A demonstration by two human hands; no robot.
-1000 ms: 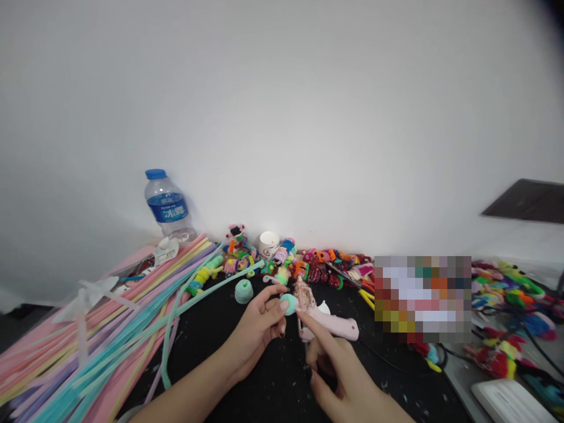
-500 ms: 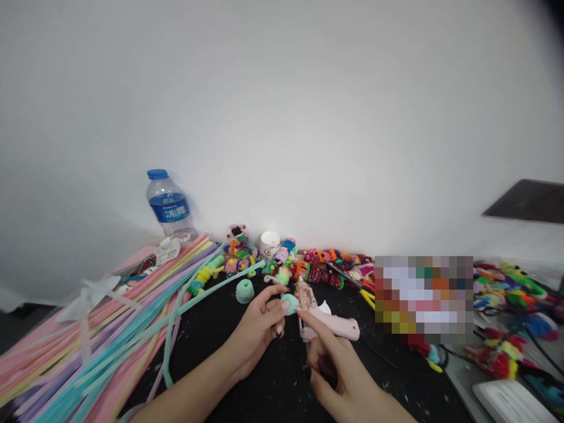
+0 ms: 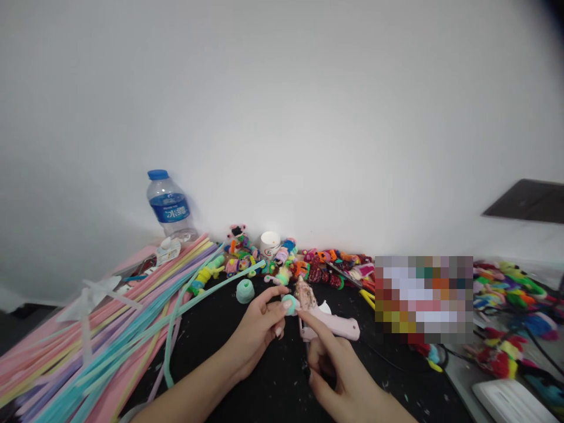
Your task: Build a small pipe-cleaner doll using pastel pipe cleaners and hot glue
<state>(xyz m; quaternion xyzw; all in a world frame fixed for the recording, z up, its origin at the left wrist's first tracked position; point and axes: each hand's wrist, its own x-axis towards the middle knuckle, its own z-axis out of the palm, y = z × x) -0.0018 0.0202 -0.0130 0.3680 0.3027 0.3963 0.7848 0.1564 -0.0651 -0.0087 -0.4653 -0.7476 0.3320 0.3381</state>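
My left hand (image 3: 258, 329) pinches a small teal coiled fuzzy piece (image 3: 289, 304) between thumb and fingertips. My right hand (image 3: 337, 367) grips the handle of a pink glue gun (image 3: 332, 324), forefinger stretched along its body. The gun's crusted nozzle (image 3: 304, 294) sits right against the teal piece. A second teal coil (image 3: 244, 290) lies on the black table (image 3: 273, 388) just left of my left hand.
A big sheaf of long pastel fuzzy stems (image 3: 110, 329) covers the left side. A water bottle (image 3: 170, 205) and a white cup (image 3: 269, 242) stand by the wall, with several colourful fuzzy figures (image 3: 308, 264) along it. More bright figures (image 3: 511, 311) lie at right.
Almost nothing has moved. My left fingers have shifted slightly on the teal piece, which stays against the glue gun's nozzle.
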